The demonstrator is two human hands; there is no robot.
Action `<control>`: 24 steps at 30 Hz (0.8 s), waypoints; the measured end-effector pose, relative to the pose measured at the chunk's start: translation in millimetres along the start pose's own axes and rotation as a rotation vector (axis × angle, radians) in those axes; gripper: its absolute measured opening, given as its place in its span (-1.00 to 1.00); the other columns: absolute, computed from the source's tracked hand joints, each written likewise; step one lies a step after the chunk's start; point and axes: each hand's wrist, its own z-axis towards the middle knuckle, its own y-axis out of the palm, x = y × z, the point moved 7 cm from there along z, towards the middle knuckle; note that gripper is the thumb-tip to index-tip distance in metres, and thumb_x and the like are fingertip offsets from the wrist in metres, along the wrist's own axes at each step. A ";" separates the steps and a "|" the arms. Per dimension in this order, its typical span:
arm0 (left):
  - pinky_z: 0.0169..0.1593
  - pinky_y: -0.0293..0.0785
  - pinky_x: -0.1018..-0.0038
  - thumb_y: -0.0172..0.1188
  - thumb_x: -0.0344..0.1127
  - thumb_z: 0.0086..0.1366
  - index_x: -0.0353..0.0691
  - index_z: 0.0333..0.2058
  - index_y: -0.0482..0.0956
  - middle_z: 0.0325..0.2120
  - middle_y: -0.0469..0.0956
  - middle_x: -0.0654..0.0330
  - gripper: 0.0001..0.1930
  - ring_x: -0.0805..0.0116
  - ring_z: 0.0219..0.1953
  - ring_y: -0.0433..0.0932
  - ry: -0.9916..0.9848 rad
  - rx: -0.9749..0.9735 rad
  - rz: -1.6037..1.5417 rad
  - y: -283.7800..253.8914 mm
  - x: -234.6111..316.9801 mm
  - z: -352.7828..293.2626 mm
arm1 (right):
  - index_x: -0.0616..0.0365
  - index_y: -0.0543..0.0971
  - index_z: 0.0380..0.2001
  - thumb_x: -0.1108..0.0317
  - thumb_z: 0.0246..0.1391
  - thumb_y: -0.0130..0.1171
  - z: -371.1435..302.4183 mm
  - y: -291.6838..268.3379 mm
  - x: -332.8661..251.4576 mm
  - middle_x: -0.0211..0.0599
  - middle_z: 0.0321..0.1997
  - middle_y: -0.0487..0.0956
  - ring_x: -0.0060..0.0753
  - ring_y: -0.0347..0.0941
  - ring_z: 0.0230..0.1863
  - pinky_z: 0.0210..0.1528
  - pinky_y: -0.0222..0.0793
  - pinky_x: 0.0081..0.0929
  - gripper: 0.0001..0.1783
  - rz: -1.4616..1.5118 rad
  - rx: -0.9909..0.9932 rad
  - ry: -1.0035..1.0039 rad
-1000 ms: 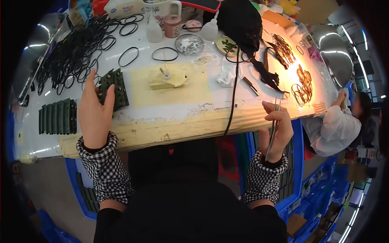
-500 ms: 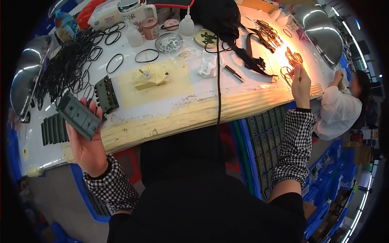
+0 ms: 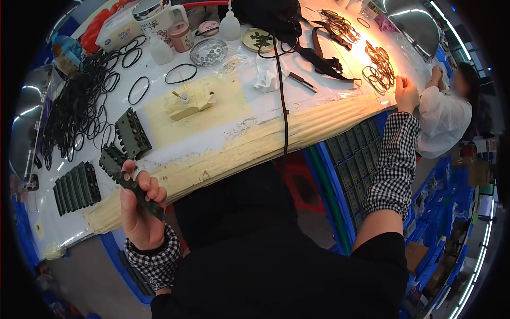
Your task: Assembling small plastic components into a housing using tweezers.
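A dark green plastic housing (image 3: 112, 160) with small round knobs along its edge rests in my left hand (image 3: 142, 207), fingers curled around it over the table's front left edge. Close by stand a similar green housing (image 3: 133, 135) and a row of green housings (image 3: 77, 189). My right hand (image 3: 407, 95) is closed in a pinch at the table's right end, beside a lamp-lit pile of rubber rings (image 3: 379, 69). A thin sliver shows at its fingertips, too small to name.
A tangle of black rubber rings (image 3: 79, 114) covers the table's left. A yellow taped block (image 3: 188, 102) sits mid-table. Behind are a squeeze bottle (image 3: 230, 26) and a bowl (image 3: 208, 52). A cable (image 3: 281, 106) hangs across the front edge. Blue crates (image 3: 324, 181) stand below; a co-worker (image 3: 446, 114) sits right.
My left hand has turned the housing edge-on and moved right and nearer me. My right hand has drawn away from the lit rings toward the right, its fingers now pinched.
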 end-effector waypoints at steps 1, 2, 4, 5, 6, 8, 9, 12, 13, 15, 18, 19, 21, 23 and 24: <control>-0.28 0.29 0.59 0.15 -0.24 0.29 -0.23 0.22 0.09 -0.25 0.34 0.19 -0.39 0.51 -0.36 0.32 0.013 -0.005 0.026 0.6 -0.9 -2.4 | 0.10 0.65 -0.35 0.05 0.06 0.19 11.4 7.2 0.9 -0.14 -0.46 0.63 -0.15 0.59 -0.36 -0.28 0.45 -0.30 -0.67 -0.046 0.008 0.008; -0.32 0.31 0.60 0.18 -0.23 0.27 -0.21 0.21 0.10 -0.27 0.36 0.17 -0.37 0.51 -0.40 0.35 0.025 -0.008 0.054 1.7 -0.1 -4.2 | 0.09 0.65 -0.35 0.04 0.04 0.20 21.7 16.8 1.2 -0.14 -0.44 0.64 -0.13 0.59 -0.33 -0.25 0.45 -0.29 -0.67 -0.090 -0.028 0.033; -0.43 0.31 0.63 0.23 -0.22 0.22 -0.18 0.21 0.09 -0.27 0.39 0.13 -0.33 0.52 -0.51 0.38 0.057 0.038 0.117 -0.7 2.3 -5.1 | 0.06 0.65 -0.35 0.01 0.01 0.22 36.8 31.8 -0.1 -0.15 -0.38 0.64 -0.09 0.58 -0.26 -0.20 0.45 -0.26 -0.65 -0.176 -0.100 0.080; -0.43 0.32 0.63 0.22 -0.23 0.22 -0.19 0.21 0.09 -0.27 0.39 0.12 -0.34 0.52 -0.51 0.38 0.052 0.045 0.131 -0.2 4.0 -3.3 | 0.05 0.65 -0.35 0.01 0.00 0.22 40.5 37.4 -1.6 -0.16 -0.36 0.64 -0.09 0.58 -0.24 -0.19 0.45 -0.27 -0.66 -0.196 -0.143 0.098; -0.44 0.32 0.63 0.22 -0.24 0.21 -0.19 0.21 0.09 -0.26 0.39 0.10 -0.34 0.51 -0.51 0.38 0.045 0.051 0.145 0.8 6.2 -1.0 | 0.05 0.65 -0.35 0.01 -0.01 0.23 43.8 43.1 -2.8 -0.17 -0.34 0.64 -0.10 0.57 -0.23 -0.17 0.45 -0.28 -0.66 -0.216 -0.186 0.116; -0.45 0.33 0.62 0.19 -0.23 0.22 -0.23 0.20 0.08 -0.27 0.39 0.09 -0.34 0.50 -0.51 0.38 0.037 0.032 0.137 3.6 7.8 5.9 | 0.01 0.65 -0.35 0.03 -0.02 0.24 44.1 53.5 -2.2 -0.21 -0.30 0.64 -0.13 0.56 -0.19 -0.14 0.44 -0.30 -0.69 -0.241 -0.297 0.127; -0.45 0.33 0.62 0.17 -0.22 0.22 -0.26 0.20 0.08 -0.27 0.39 0.08 -0.35 0.49 -0.50 0.38 0.039 0.006 0.115 7.7 6.8 11.2 | 0.01 0.65 -0.35 0.04 -0.02 0.25 46.2 52.1 -2.2 -0.21 -0.31 0.64 -0.14 0.57 -0.20 -0.15 0.44 -0.30 -0.70 -0.232 -0.266 0.106; -0.44 0.31 0.60 0.12 -0.17 0.26 -0.34 0.22 0.06 -0.28 0.33 0.10 -0.34 0.46 -0.50 0.32 0.049 -0.025 0.084 17.5 0.0 22.6 | 0.01 0.65 -0.37 0.07 -0.03 0.26 43.5 46.9 -5.7 -0.22 -0.34 0.65 -0.16 0.58 -0.24 -0.20 0.45 -0.28 -0.73 -0.203 -0.193 0.103; -0.43 0.30 0.60 0.10 -0.15 0.28 -0.36 0.22 0.05 -0.28 0.30 0.12 -0.33 0.46 -0.50 0.29 0.053 -0.035 0.076 19.7 -1.9 26.3 | 0.01 0.65 -0.37 0.07 -0.02 0.26 42.7 43.3 -7.3 -0.21 -0.34 0.65 -0.15 0.58 -0.25 -0.21 0.45 -0.28 -0.73 -0.208 -0.202 0.088; -0.46 0.30 0.59 0.09 -0.14 0.28 -0.42 0.23 0.02 -0.33 0.30 0.12 -0.30 0.43 -0.51 0.28 -0.029 -0.078 -0.021 23.3 -8.3 31.5 | 0.00 0.65 -0.37 0.07 -0.02 0.25 41.2 39.7 -7.9 -0.20 -0.36 0.64 -0.14 0.58 -0.27 -0.23 0.45 -0.26 -0.74 -0.218 -0.220 0.057; -0.51 0.29 0.59 0.09 -0.09 0.29 -0.42 0.27 -0.05 -0.38 0.29 0.12 -0.24 0.44 -0.53 0.27 -0.093 -0.112 -0.058 28.0 -12.8 34.2 | -0.02 0.65 -0.37 0.05 0.03 0.20 48.0 43.7 1.5 -0.19 -0.36 0.64 -0.11 0.58 -0.28 -0.24 0.45 -0.24 -0.74 -0.275 -0.206 0.038; -0.53 0.28 0.59 0.09 -0.07 0.29 -0.41 0.28 -0.08 -0.39 0.29 0.12 -0.22 0.44 -0.53 0.27 -0.105 -0.119 -0.052 28.7 -14.0 34.3 | -0.02 0.65 -0.37 0.05 0.04 0.19 48.8 41.6 2.0 -0.18 -0.36 0.64 -0.10 0.58 -0.28 -0.25 0.45 -0.24 -0.73 -0.300 -0.172 0.032; -0.54 0.27 0.59 0.09 -0.04 0.30 -0.39 0.27 -0.07 -0.40 0.29 0.13 -0.23 0.46 -0.55 0.26 -0.074 -0.162 -0.092 27.4 -11.9 30.3 | -0.06 0.65 -0.33 0.04 0.06 0.16 54.9 46.6 -18.3 -0.19 -0.33 0.63 -0.10 0.57 -0.24 -0.22 0.45 -0.24 -0.74 -0.279 -0.166 0.030; -0.55 0.26 0.59 0.09 -0.02 0.32 -0.37 0.25 -0.06 -0.41 0.29 0.13 -0.25 0.48 -0.56 0.25 -0.064 -0.180 -0.100 21.1 -11.5 27.3 | -0.08 0.65 -0.29 0.05 0.06 0.15 55.6 47.6 -43.8 -0.20 -0.30 0.63 -0.10 0.57 -0.21 -0.20 0.45 -0.25 -0.74 -0.260 -0.153 -0.006; -0.55 0.26 0.60 0.08 -0.02 0.32 -0.35 0.24 -0.05 -0.41 0.29 0.13 -0.26 0.49 -0.57 0.25 -0.068 -0.174 -0.085 17.5 -11.4 25.6 | -0.14 0.63 -0.20 0.10 0.06 0.14 58.3 52.3 -51.8 -0.26 -0.21 0.63 -0.14 0.56 -0.16 -0.14 0.45 -0.27 -0.75 -0.338 -0.183 0.003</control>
